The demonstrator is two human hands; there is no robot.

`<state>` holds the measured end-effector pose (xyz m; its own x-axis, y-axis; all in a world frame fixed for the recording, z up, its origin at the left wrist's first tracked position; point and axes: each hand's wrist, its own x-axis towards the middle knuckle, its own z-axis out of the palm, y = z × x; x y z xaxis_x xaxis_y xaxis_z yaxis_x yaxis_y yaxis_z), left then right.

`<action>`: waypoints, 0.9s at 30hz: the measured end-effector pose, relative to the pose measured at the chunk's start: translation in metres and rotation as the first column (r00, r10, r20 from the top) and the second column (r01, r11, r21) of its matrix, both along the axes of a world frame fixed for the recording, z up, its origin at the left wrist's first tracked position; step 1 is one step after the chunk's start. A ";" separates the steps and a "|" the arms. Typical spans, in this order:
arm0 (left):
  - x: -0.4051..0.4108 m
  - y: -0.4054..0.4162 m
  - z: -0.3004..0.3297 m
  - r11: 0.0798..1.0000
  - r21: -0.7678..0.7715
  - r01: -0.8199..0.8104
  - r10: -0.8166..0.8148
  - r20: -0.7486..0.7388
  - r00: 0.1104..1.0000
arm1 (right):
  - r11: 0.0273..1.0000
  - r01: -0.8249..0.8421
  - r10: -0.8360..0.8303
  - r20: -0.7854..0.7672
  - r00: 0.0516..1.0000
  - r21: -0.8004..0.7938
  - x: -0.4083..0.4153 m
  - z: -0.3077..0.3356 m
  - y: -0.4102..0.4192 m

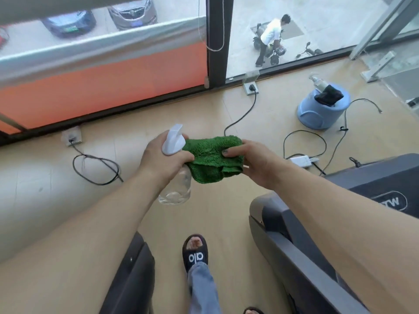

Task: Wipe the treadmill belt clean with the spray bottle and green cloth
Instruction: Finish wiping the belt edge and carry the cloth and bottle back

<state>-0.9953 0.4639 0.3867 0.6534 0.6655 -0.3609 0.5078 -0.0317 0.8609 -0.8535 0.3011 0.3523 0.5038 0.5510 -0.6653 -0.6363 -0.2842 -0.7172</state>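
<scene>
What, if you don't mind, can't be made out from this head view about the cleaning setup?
- Treadmill belt: not in view; only the grey treadmill frame shows, partly behind the right arm.
- Clear plastic spray bottle: nozzle faces away; neck under the left hand.
- Folded green terry cloth: wetness unreadable; right edge under the right hand.

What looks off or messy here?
Nothing is spilled or broken. Loose cables sprawl across the floor beside the treadmill. A blue stool has a dark cloth stuffed in its top hole.
</scene>
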 end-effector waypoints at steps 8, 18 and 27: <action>0.148 0.057 0.009 0.973 0.005 0.230 -0.229 -0.078 0.970 | 0.982 0.187 -0.187 0.011 0.982 -0.023 0.110 0.004 0.031; 0.398 -0.015 -0.021 0.854 0.017 0.520 -0.516 -0.109 0.850 | 0.814 0.572 -0.572 0.032 0.819 -0.104 0.298 -0.034 -0.049; 0.585 -0.113 -0.104 0.689 -0.036 0.724 -0.725 -0.058 0.687 | 0.617 0.772 -0.767 0.101 0.633 -0.151 0.428 -0.097 -0.158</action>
